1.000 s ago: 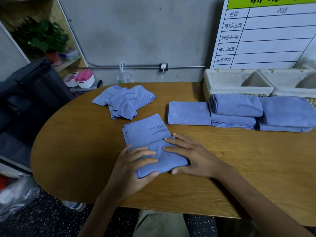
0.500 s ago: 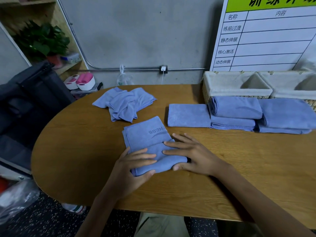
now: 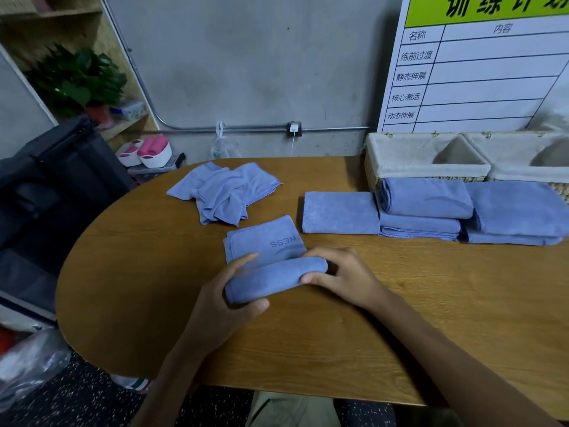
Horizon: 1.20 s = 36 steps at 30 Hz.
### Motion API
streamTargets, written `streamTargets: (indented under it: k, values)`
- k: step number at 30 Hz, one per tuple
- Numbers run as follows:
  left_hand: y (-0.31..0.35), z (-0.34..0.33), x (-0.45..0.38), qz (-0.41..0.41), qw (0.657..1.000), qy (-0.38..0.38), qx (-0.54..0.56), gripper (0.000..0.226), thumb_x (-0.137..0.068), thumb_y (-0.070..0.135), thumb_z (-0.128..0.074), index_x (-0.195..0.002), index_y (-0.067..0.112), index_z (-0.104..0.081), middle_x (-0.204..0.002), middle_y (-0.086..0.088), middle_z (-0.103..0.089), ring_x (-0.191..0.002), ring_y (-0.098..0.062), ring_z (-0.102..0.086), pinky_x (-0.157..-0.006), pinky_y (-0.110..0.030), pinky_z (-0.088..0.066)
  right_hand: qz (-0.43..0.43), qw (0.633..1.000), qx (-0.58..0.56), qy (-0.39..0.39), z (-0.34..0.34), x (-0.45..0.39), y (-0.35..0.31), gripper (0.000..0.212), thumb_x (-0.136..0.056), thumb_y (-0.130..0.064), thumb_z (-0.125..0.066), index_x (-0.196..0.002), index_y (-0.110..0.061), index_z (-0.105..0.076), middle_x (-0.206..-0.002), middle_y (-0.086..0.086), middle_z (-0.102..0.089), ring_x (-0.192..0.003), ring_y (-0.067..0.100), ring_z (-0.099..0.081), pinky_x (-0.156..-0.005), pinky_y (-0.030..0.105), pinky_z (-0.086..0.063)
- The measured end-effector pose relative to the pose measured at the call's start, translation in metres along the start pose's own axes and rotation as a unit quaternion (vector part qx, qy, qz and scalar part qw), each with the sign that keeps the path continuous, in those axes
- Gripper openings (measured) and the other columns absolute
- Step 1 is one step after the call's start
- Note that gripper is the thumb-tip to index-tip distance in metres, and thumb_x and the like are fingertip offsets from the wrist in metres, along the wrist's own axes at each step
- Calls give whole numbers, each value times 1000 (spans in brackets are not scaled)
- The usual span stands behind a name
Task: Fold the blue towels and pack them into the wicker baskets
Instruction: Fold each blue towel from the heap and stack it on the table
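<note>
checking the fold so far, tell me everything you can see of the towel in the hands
The towel in the hands is blue, soft, microfibre-looking cloth with a stitched hem. It lies on the wooden table near its front middle. Its near part is rolled or folded into a thick bundle, and the far part lies flat, showing printed grey letters upside down. The left hand grips the bundle's left end and the right hand holds its right end. No other towel touches it.

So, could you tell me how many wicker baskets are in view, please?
2. Both stand at the table's far right: the left basket and the right basket touching it, partly cut off by the frame; others may lie beyond it.
</note>
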State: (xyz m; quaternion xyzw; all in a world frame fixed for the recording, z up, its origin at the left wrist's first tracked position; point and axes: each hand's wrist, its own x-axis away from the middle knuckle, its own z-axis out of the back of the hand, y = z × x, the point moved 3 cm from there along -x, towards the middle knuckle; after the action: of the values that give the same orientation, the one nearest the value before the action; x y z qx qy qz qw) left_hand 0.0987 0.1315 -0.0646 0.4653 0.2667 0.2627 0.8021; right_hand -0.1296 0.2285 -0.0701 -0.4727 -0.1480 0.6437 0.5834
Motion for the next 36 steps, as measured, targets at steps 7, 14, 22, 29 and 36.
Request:
streamTargets:
  k: [7,14,22,29,36]
  values:
    - [-1,5,-8,-35,993,109,-12,74,-68,52,-77,-135,48,-46,-135,32,-52,-128,2,-50,-97,-19,-48,-44,993,-68,84,-3,-11,-3,33,-86,-51,-68,-97,-20,-71,-89,-2,-72,-83,22,-67,-74,44,-52]
    - [1,-1,-20,-13,976,208,57,64,-77,45,-75,-133,43,-45,-126,45,-50,-121,16,-49,-89,-4,-42,-79,983,-146,72,-10,-6,-3,37,-94,-41,-64,-128,-26,-59,-111,-13,-69,-95,9,-65,-81,21,-49]
    - [-13,-3,-44,54,956,287,-18,57,-95,31,-66,-146,22,-42,-125,31,-45,-102,34,-41,-77,4,-37,-188,974,-96,86,-20,-38,16,41,-95,-45,-63,-133,-32,-53,-79,-9,-62,-76,2,-60,-70,22,-47]
    - [-23,3,-66,119,952,230,-162,41,-103,35,-52,-141,22,-48,-130,3,-61,-113,-13,-58,-87,-30,-45,-233,962,89,114,-26,-56,19,36,-96,-44,-60,-117,-16,-55,-67,-7,-53,-60,7,-52,-52,21,-33]
    - [-28,2,-78,195,915,150,-320,35,-106,35,-39,-140,28,-46,-133,-6,-41,-91,-20,-55,-76,-37,-42,-8,939,334,86,-33,-58,-13,19,-99,-29,-53,-108,-13,-60,-104,5,-55,-81,25,-56,-58,35,-44]
